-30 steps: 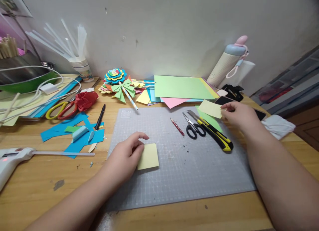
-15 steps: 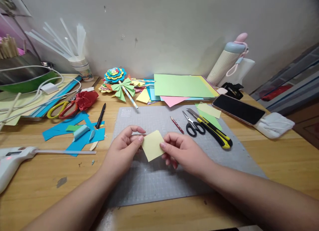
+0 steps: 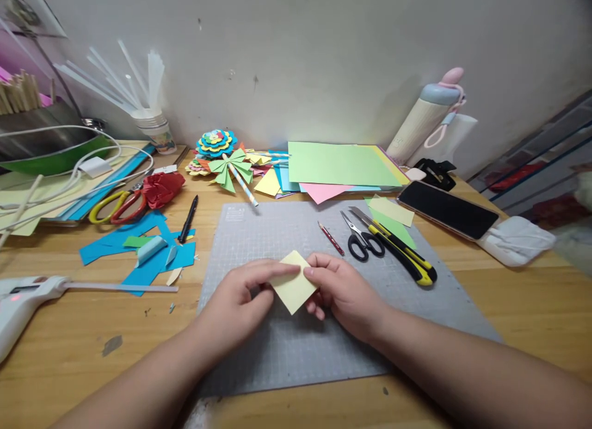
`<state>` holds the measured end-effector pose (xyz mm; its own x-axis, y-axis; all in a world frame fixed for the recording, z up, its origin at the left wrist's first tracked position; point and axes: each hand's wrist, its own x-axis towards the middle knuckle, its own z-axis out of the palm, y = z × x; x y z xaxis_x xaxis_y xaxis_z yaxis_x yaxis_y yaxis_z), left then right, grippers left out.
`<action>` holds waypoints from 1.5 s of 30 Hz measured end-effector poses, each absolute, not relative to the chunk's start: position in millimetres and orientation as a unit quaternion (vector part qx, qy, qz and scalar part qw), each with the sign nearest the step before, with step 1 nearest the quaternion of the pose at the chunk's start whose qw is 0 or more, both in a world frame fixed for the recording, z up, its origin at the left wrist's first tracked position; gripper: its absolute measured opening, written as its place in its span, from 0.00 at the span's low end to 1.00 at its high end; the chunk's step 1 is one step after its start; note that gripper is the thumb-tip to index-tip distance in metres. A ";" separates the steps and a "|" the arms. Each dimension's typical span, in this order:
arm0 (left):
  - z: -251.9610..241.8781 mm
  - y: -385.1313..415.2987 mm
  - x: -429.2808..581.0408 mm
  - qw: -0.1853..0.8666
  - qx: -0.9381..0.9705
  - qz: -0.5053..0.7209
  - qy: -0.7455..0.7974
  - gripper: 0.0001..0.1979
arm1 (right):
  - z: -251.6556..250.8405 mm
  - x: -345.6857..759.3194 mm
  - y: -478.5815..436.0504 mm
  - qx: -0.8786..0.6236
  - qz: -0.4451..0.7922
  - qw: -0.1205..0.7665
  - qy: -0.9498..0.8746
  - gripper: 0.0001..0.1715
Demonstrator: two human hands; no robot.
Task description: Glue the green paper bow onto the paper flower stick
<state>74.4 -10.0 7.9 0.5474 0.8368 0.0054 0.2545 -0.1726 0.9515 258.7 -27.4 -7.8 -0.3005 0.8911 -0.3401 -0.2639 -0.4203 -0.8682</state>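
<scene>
A small pale yellow paper square [image 3: 294, 293] is held above the grey cutting mat [image 3: 259, 349], one corner pointing towards me. My right hand [image 3: 346, 290] pinches its right corner, thumb on top and fingers curled underneath. From the other side, my left hand [image 3: 245, 293] grips the left edge, with its index finger stretched across the paper's upper face. The left fingers below the sheet are hidden. Beyond my right hand lie a short pencil [image 3: 330, 238], black-handled scissors [image 3: 363, 241] and a yellow-black utility knife [image 3: 402, 253].
Blue paper scraps [image 3: 152, 253], a black pen [image 3: 188, 219] and a glue gun [image 3: 28, 299] lie to the left. Paper flowers [image 3: 217, 148] and a stack of coloured paper [image 3: 342, 164] are at the back. A phone [image 3: 448, 210] rests at the right.
The left index finger has moved from the paper's left edge across its top face. The paper has turned slightly and shifted a little right and closer to me.
</scene>
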 end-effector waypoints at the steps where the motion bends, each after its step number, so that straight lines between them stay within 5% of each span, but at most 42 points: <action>1: 7.8 -9.6 73.5 0.498 0.725 0.279 0.386 0.19 | -8.5 258.7 -27.2 -0.430 0.725 0.403 -0.356 0.13; 8: 0.1 -7.4 70.0 0.429 0.709 0.319 0.460 0.28 | -10.0 259.5 -24.8 -0.423 0.742 0.411 -0.319 0.14; 16: 1.2 -10.2 74.2 0.412 0.755 0.305 0.408 0.08 | -12.7 260.2 -23.2 -0.413 0.747 0.402 -0.332 0.13; 37: -1.3 -10.3 72.6 0.353 0.829 0.291 0.322 0.18 | -12.3 255.7 -21.6 -0.428 0.701 0.495 -0.284 0.17; 45: 2.3 -7.1 71.8 0.356 0.807 0.322 0.344 0.09 | -12.6 258.1 -26.5 -0.416 0.723 0.461 -0.303 0.14</action>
